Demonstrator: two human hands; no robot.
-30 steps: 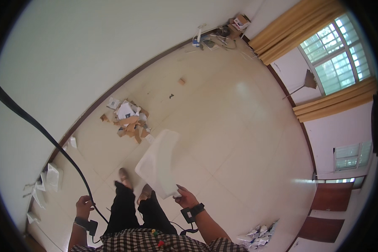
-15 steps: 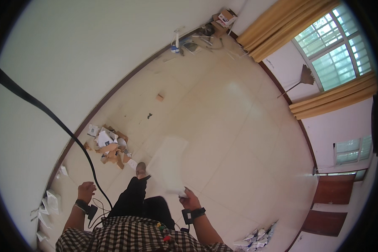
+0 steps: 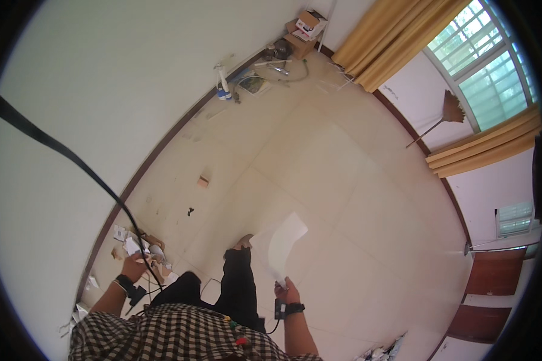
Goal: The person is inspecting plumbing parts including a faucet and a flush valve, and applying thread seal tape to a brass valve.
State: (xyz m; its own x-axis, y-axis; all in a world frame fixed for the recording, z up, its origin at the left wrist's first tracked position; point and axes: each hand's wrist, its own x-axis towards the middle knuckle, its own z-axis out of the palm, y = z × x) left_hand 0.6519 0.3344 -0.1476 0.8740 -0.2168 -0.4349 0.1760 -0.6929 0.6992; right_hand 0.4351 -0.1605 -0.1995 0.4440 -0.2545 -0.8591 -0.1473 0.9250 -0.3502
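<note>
My right hand (image 3: 287, 291) is closed on the lower end of a thin white sheet (image 3: 287, 240). The sheet hangs out ahead of the hand over the floor, partly see-through and curved; whether it is paper or plastic I cannot tell. My left hand (image 3: 133, 268) is off to the left, fingers loosely bent and apart, with nothing visible in it. A black cable (image 3: 126, 212) runs close by its fingers. Beyond this hand, and partly hidden by it, lies a heap of torn cardboard and white paper (image 3: 155, 245) on the floor.
A small brown block (image 3: 203, 181) and a dark scrap (image 3: 190, 211) lie ahead. By the far corner are a blue-and-white bottle (image 3: 223, 90), hoses and cardboard boxes (image 3: 301, 42). A broom (image 3: 451, 111) leans below the window. More litter (image 3: 382, 349) lies at lower right.
I have stepped forward, one leg now ahead of the other. The heap has come nearer my left hand. The white sheet has swung to the right with my right hand.
</note>
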